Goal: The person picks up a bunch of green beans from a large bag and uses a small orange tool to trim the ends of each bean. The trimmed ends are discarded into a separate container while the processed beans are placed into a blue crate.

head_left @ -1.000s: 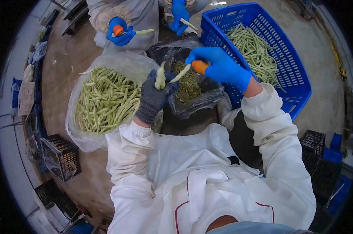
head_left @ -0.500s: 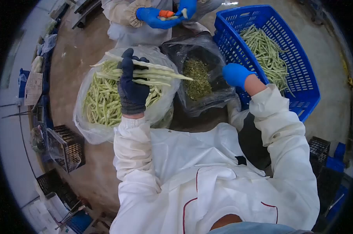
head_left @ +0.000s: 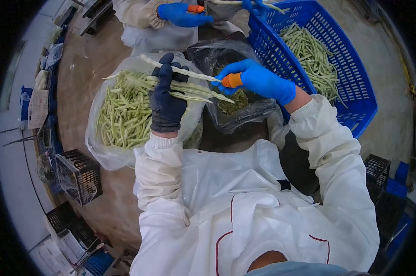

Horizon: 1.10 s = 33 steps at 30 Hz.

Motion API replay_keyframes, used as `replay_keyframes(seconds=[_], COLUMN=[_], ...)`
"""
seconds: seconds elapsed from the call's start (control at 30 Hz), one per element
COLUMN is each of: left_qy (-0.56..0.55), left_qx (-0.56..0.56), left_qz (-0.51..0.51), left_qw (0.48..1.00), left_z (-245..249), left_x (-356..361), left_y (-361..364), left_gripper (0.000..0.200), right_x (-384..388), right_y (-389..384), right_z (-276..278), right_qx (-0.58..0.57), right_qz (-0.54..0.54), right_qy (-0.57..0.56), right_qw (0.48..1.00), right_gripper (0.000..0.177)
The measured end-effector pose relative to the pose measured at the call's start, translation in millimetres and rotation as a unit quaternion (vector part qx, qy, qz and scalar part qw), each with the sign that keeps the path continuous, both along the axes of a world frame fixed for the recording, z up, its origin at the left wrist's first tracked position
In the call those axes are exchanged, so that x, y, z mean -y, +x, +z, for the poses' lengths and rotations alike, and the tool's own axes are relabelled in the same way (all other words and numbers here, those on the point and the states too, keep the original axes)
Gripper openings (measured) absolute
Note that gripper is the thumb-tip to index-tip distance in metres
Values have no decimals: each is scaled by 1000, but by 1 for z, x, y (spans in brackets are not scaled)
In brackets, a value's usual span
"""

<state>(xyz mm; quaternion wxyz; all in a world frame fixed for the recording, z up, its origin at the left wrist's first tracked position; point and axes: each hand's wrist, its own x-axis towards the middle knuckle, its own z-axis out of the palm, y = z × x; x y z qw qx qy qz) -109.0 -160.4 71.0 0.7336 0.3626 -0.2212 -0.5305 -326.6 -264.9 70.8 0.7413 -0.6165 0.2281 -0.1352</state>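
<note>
My left hand (head_left: 167, 94), in a dark glove, is wrapped round several long green beans (head_left: 194, 88) above a clear plastic bag (head_left: 94, 133) full of beans. My right hand (head_left: 261, 82), in a blue glove, is closed on an orange-handled tool (head_left: 232, 80) at the right tips of those beans. The tool's working end is too small to make out. Below the tool lies a dark plastic bag (head_left: 207, 51) with green trimmings (head_left: 232, 105). To the right, a blue basket (head_left: 355, 89) holds more beans (head_left: 309, 60).
Across from me a co-worker's gloved hands (head_left: 182, 14) hold an orange-handled tool and a bean near the basket. Black crates (head_left: 81, 177) stand on the floor at the left, others (head_left: 377, 170) at the right. A dark wheeled frame (head_left: 95, 17) is at the upper left.
My right hand has moved left from beside the basket to the bean tips, and its orange handle now shows. My left hand has shifted slightly right with the beans. The co-worker's hands have moved apart.
</note>
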Motion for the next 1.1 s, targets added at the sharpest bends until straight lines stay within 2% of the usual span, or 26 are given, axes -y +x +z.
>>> replay_keyframes(seconds=[0.07, 0.17, 0.23, 0.3, 0.4, 0.43, 0.5, 0.53, 0.63, 0.73, 0.83, 0.93, 1.03, 1.1], left_qy=[23, 81, 114, 126, 147, 155, 165, 170, 185, 155, 156, 156, 165, 172], left_qx=[13, 104, 183, 196, 273, 298, 361, 332, 238, 227, 195, 190, 201, 205], left_qz=[3, 5, -11, -26, -70, -91, -116, -90, 9, 51, 95, 127, 111, 81], left_qw=[1000, 991, 976, 972, 948, 937, 911, 923, 954, 960, 964, 961, 959, 960], left_z=[3, 9, 11, 7, -13, -22, -24, -21, -9, -9, -10, -7, -6, -5], left_x=[1, 2, 0, 0, -3, -3, -4, -4, -1, -2, 0, 1, 0, -1], left_y=[-4, -8, -8, -16, -18, -17, -17, -18, -16, -7, -10, -13, -14, -17], left_gripper=[40, 37, 35, 32, 29, 26, 22, 22, 24, 26, 25, 23, 22, 22], right_x=[5, -11, -26, -40, -44, -44, -40, -40, -46, -42, -42, -49, -53, -55], right_y=[-3, -1, 1, 3, 5, 2, 0, -1, -3, -2, 3, 6, 7, 9], right_z=[-6, 17, 8, 2, -9, -11, -11, -10, -9, 11, 16, 8, 3, -3], right_qx=[9, -118, -75, -22, -14, -54, -71, -80, -62, -85, -102, -98, -92, -52], right_qz=[-10, 10, 34, 85, 185, 215, 230, 239, 94, 59, 60, -5, -44, -6], right_qy=[-67, -203, -317, -403, -550, -584, -595, -598, -389, -254, -132, -152, -384, -476], right_qw=[998, 972, 945, 911, 814, 781, 767, 760, 914, 962, 984, 983, 918, 878], right_gripper=[23, 24, 24, 21, 17, 14, 16, 17, 20, 24, 24, 21, 15, 13])
